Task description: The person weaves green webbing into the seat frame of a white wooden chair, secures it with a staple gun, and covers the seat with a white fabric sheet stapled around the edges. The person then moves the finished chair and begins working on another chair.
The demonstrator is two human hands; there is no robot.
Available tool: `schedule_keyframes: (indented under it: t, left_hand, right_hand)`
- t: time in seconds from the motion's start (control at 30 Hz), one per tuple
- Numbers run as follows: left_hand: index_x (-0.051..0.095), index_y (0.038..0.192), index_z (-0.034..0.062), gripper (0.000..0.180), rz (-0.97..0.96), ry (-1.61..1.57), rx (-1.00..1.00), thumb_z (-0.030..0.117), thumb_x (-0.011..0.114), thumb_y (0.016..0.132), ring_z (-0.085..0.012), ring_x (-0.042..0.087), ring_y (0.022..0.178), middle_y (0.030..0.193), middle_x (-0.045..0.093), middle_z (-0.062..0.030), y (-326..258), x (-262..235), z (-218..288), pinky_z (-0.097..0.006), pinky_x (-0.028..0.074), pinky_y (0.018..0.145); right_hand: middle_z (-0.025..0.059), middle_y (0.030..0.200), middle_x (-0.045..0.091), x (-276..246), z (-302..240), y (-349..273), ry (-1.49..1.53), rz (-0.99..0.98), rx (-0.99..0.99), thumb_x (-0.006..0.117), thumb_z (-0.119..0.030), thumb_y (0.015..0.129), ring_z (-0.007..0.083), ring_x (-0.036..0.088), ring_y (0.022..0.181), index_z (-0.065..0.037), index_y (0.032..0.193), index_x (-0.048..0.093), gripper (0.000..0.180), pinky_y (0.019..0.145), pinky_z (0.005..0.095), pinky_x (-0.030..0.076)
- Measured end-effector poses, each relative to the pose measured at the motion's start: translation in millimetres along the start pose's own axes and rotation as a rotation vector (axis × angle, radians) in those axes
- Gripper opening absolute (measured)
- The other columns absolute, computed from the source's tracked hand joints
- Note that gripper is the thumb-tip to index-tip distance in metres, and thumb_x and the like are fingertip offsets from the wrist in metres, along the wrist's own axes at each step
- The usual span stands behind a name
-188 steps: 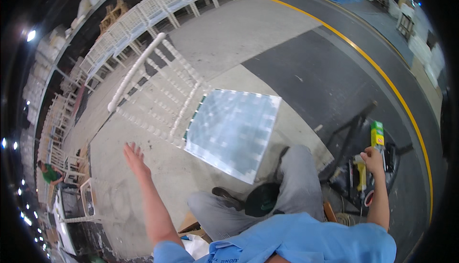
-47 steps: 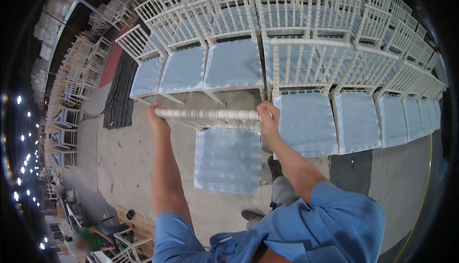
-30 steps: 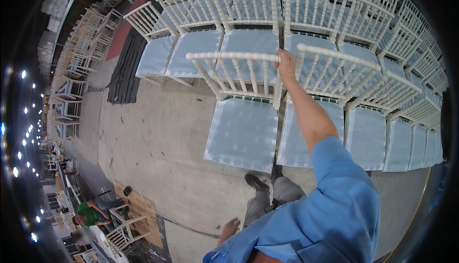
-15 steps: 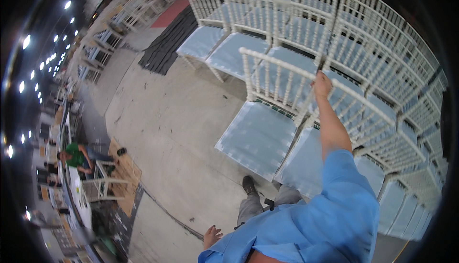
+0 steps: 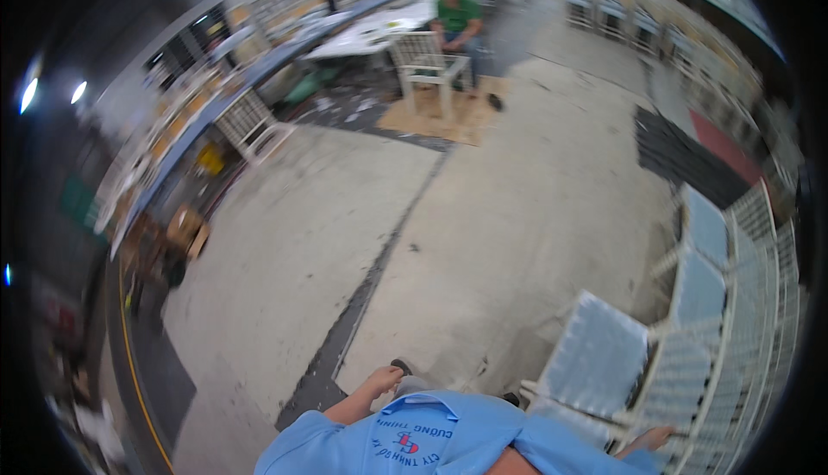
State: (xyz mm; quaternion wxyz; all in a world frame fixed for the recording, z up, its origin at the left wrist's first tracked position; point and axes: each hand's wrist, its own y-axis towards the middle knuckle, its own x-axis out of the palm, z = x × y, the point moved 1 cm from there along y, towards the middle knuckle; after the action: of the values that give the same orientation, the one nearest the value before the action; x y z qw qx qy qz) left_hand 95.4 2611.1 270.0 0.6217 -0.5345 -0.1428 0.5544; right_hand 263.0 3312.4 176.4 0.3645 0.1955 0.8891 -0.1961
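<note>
My left hand point(image 5: 382, 380) hangs in front of my body over the concrete floor, its fingers loosely bent and a little blurred. Nothing shows in it. At the lower right, my right hand point(image 5: 653, 439) reaches out beside the white spindle-backed chairs. Its fingers are small and smeared, so I cannot tell whether they touch a chair's back. The nearest chair point(image 5: 595, 354) has a pale blue covered seat. Behind it stand more chairs of the same kind, a blue seat point(image 5: 700, 289) among them, packed close in rows.
A person in green point(image 5: 457, 16) sits at a long table point(image 5: 371, 39), near a white chair point(image 5: 427, 69) on a cardboard sheet point(image 5: 466, 125). Cardboard boxes point(image 5: 184, 226) stand at the left. A dark mat point(image 5: 686, 156) lies on the floor at the right.
My view has swung left, so the chairs now sit at the lower right. My right hand, earlier closed on a chair's top rail, is now low by the chairs.
</note>
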Motion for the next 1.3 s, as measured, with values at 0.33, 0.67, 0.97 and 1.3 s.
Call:
schedule_keyframes:
  t: [0.33,0.67,0.97,1.3]
  left_hand:
    - [0.068,0.133,0.0019,0.059,-0.076,0.057,0.245,0.047,0.06,0.096,-0.0381,0.064,0.124,0.137,0.065,-0.0242,50,-182,-174,-0.042,0.049,0.107]
    - [0.06,0.143,0.0041,0.05,0.208,-0.791,0.22,0.033,0.06,0.102,-0.0171,0.067,0.095,0.118,0.072,-0.0093,151,-464,-241,-0.032,0.055,0.082]
    - [0.059,0.141,0.0026,0.047,0.302,-0.824,-0.262,0.026,0.055,0.101,-0.0232,0.072,0.095,0.115,0.073,-0.0159,216,-659,-353,-0.037,0.059,0.081]
    - [0.059,0.14,0.0029,0.045,0.278,-0.788,-0.362,0.027,0.055,0.102,-0.0257,0.072,0.094,0.116,0.073,-0.0159,355,-901,-384,-0.038,0.059,0.077]
  right_hand:
    - [0.0226,0.151,0.051,99,130,-447,-0.344,-0.904,-0.676,0.051,-0.056,0.102,0.0424,0.053,0.135,-0.005,0.16,0.032,0.08,0.107,0.0541,0.046]
    - [0.0179,0.123,0.057,146,119,-728,-0.586,-0.947,-0.401,0.043,-0.062,0.103,0.041,0.06,0.091,-0.014,0.146,0.045,0.064,0.066,0.0561,0.046]
    - [0.0112,0.099,0.058,289,125,-1135,-0.193,-1.204,-0.342,0.054,-0.043,0.098,0.0295,0.055,0.089,-0.011,0.109,0.057,0.034,0.073,0.0508,0.049]
    - [0.0078,0.112,0.067,199,215,-1871,-0.673,-2.293,-1.082,0.052,-0.037,0.107,0.0188,0.067,0.091,-0.006,0.141,0.056,0.045,0.08,0.0336,0.054]
